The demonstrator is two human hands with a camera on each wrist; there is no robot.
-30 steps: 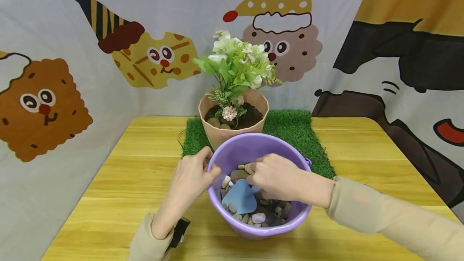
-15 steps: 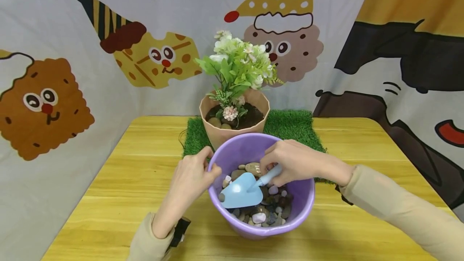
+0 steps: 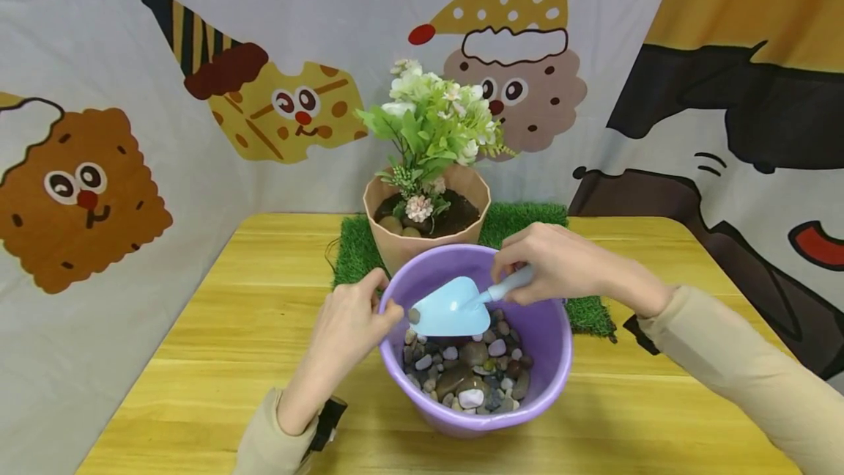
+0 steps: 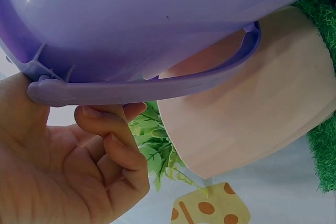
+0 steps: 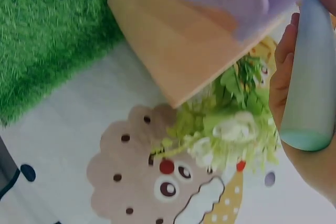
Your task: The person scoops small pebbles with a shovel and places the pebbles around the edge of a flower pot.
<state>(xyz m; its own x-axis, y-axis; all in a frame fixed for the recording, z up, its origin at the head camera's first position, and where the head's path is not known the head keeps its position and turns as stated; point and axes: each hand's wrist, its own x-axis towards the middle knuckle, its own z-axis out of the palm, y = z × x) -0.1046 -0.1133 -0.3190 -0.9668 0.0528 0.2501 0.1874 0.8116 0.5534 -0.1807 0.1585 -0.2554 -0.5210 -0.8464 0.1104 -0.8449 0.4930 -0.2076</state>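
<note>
My right hand (image 3: pixel 550 262) grips the handle of a light blue toy shovel (image 3: pixel 455 308), held over the purple bucket (image 3: pixel 550 358). A single grey pebble (image 3: pixel 414 316) shows at the blade's left tip. In the right wrist view the pale shovel handle (image 5: pixel 311 82) lies against my palm and fingers. My left hand (image 3: pixel 349 325) pinches the left rim of the bucket between thumb and fingers. The left wrist view shows the bucket's handle (image 4: pixel 157 88) hanging beside my curled fingers. Mixed pebbles (image 3: pixel 471 376), brown, grey and white, cover the bucket's bottom.
Right behind the bucket stands a peach flowerpot (image 3: pixel 395 244) with a white-flowered plant (image 3: pixel 435 112) and dark soil. It sits on a green turf mat (image 3: pixel 527 215) on the wooden table (image 3: pixel 250 299). A cartoon-printed cloth (image 3: pixel 316 6) hangs at the back.
My right hand has lifted the shovel up and to the right, off the pebbles, toward the bucket's far rim. The left hand keeps its hold on the rim.
</note>
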